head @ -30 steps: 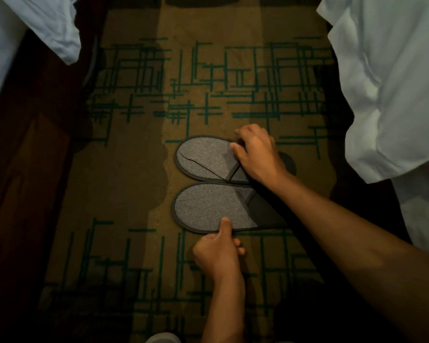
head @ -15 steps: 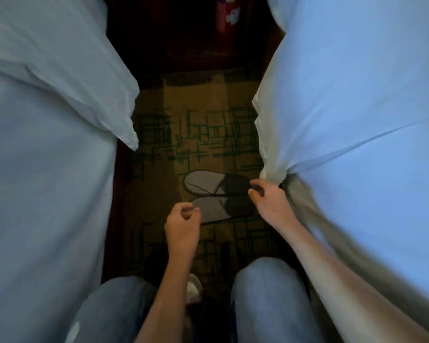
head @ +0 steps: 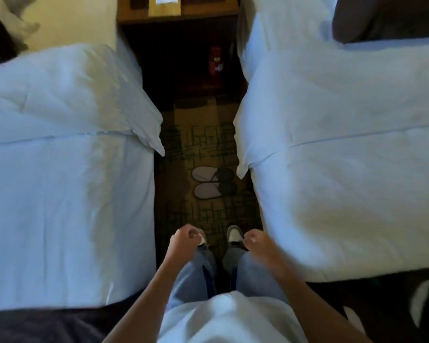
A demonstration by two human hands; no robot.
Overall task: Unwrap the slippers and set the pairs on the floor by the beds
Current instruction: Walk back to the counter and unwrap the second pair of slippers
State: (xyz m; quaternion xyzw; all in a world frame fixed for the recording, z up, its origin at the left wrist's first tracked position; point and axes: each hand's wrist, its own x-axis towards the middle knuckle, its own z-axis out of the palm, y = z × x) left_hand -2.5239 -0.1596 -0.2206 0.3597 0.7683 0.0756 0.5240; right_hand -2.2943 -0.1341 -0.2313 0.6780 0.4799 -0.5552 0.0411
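A pair of grey slippers (head: 213, 183) lies side by side on the patterned carpet (head: 198, 142) in the aisle between two beds, close to the right bed (head: 344, 157). The dark toe covers point toward that bed. My left hand (head: 185, 241) hangs loosely curled above my left knee, holding nothing. My right hand (head: 259, 242) is also curled and holds nothing, above my right knee. Both hands are well short of the slippers. I stand upright, with my shoes (head: 234, 233) visible below.
The left bed (head: 67, 169) and the right bed, both in white linen, wall in the narrow aisle. A wooden nightstand (head: 178, 16) closes the far end, with a red extinguisher (head: 214, 60) beneath it. Dark bed runners cross the near ends of both beds.
I have risen from a crouch to standing. Both hands let go of the slippers and drew back toward my body. The slippers stay on the carpet.
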